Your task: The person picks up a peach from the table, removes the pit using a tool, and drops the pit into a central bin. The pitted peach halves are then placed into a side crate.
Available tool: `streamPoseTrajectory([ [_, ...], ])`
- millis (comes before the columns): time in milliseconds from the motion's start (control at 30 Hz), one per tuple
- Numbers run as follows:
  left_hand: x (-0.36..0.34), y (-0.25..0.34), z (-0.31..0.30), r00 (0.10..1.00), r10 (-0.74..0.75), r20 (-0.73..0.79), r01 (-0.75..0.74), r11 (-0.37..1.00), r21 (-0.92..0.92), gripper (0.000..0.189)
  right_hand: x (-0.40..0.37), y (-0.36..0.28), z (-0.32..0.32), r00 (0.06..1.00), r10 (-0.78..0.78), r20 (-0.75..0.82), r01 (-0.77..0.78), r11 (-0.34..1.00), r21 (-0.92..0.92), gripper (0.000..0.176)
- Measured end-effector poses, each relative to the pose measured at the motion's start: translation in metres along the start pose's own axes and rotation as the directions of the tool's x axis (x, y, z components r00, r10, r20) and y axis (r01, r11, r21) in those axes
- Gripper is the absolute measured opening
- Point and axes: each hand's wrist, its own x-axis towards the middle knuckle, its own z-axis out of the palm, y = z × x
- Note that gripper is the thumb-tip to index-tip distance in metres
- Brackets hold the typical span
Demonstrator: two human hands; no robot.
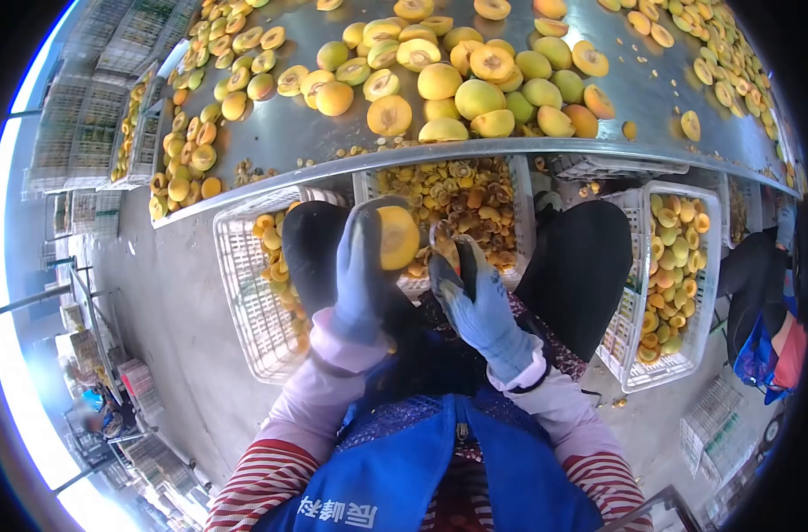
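My left hand, in a blue-grey glove, holds a yellow fruit half with its cut face towards the right. Facing it, my right hand, gloved the same way, is closed around a small tool with a metal end and a bit of orange; its exact shape is unclear. The tool's end is a short gap to the right of the fruit half. Below and beyond both hands, a white crate between my knees holds scraps and brownish fruit pieces.
A metal table ahead carries many whole and halved fruits. White crates with fruit stand at left and right. Another person's leg shows at far right. Stacked crates stand at the far left.
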Motion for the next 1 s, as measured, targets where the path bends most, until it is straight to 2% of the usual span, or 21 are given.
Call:
streamPoseTrajectory([
  [33,-0.002,0.001,-0.003,0.989,-0.135,0.065,0.143,0.980,-0.139,0.037,0.001,-0.010,-0.003,0.990,-0.139,0.016,0.139,0.971,-0.194,0.035],
  [67,-0.005,0.003,-0.006,0.955,-0.268,0.129,0.293,0.921,-0.258,0.035,0.002,-0.033,-0.008,0.988,-0.138,0.075,0.154,0.951,-0.269,0.035],
  [100,-0.005,0.006,-0.004,0.985,-0.115,0.126,0.125,0.989,-0.074,0.029,0.002,-0.045,-0.011,0.982,-0.136,0.131,0.174,0.923,-0.343,0.035],
  [133,-0.005,0.011,-0.001,0.988,0.039,0.152,-0.057,0.992,0.110,0.024,0.001,-0.046,-0.011,0.974,-0.196,0.113,0.226,0.890,-0.396,0.033],
  [233,-0.013,0.017,0.006,0.992,0.006,0.124,-0.021,0.993,0.117,0.022,-0.008,-0.042,-0.008,0.975,-0.179,0.134,0.221,0.874,-0.433,0.032],
  [267,-0.014,0.025,0.009,0.992,0.025,0.123,-0.047,0.982,0.182,0.024,-0.011,-0.042,-0.007,0.972,-0.195,0.131,0.233,0.863,-0.447,0.032],
  [333,-0.018,0.023,0.011,0.996,-0.002,0.088,-0.011,0.989,0.145,0.024,-0.017,-0.040,-0.004,0.966,-0.227,0.122,0.258,0.840,-0.478,0.033],
  [433,-0.023,0.014,0.010,0.992,-0.113,0.050,0.114,0.994,0.000,0.024,-0.035,-0.022,0.002,0.963,-0.201,0.180,0.254,0.897,-0.361,0.060],
  [533,-0.032,0.014,0.012,0.982,-0.189,-0.020,0.189,0.982,0.005,0.024,-0.043,-0.016,0.007,0.969,-0.167,0.181,0.209,0.946,-0.246,0.059],
  [633,-0.040,0.012,0.017,0.968,-0.248,-0.043,0.237,0.955,-0.181,0.025,-0.044,-0.015,0.006,0.974,-0.129,0.187,0.169,0.962,-0.215,0.058],
  [700,-0.043,0.005,0.014,0.986,-0.163,-0.047,0.152,0.971,-0.184,0.027,-0.045,-0.015,0.008,0.981,-0.132,0.141,0.161,0.963,-0.218,0.059],
  [733,-0.042,0.001,0.017,0.995,-0.057,-0.087,0.055,0.998,-0.021,0.028,-0.046,-0.016,0.008,0.984,-0.141,0.110,0.162,0.962,-0.222,0.059],
  [800,-0.041,0.001,0.016,0.996,0.080,-0.034,-0.075,0.989,0.128,0.028,-0.046,-0.019,0.004,0.982,-0.148,0.120,0.181,0.921,-0.345,0.059],
  [833,-0.040,0.000,0.013,0.998,0.066,-0.017,-0.065,0.996,0.055,0.028,-0.047,-0.022,0.003,0.981,-0.148,0.124,0.186,0.898,-0.400,0.059],
  [867,-0.038,-0.001,0.011,0.999,0.052,0.000,-0.052,0.999,-0.017,0.027,-0.046,-0.025,0.003,0.981,-0.131,0.144,0.174,0.920,-0.352,0.059],
  [967,-0.040,0.010,0.015,0.999,-0.049,0.011,0.049,0.999,0.007,0.027,-0.042,-0.030,-0.003,0.980,-0.077,0.183,0.120,0.965,-0.232,0.060],
  [1000,-0.041,0.015,0.018,0.997,-0.075,0.022,0.075,0.996,-0.038,0.027,-0.046,-0.029,-0.003,0.980,-0.052,0.193,0.091,0.976,-0.197,0.059],
])
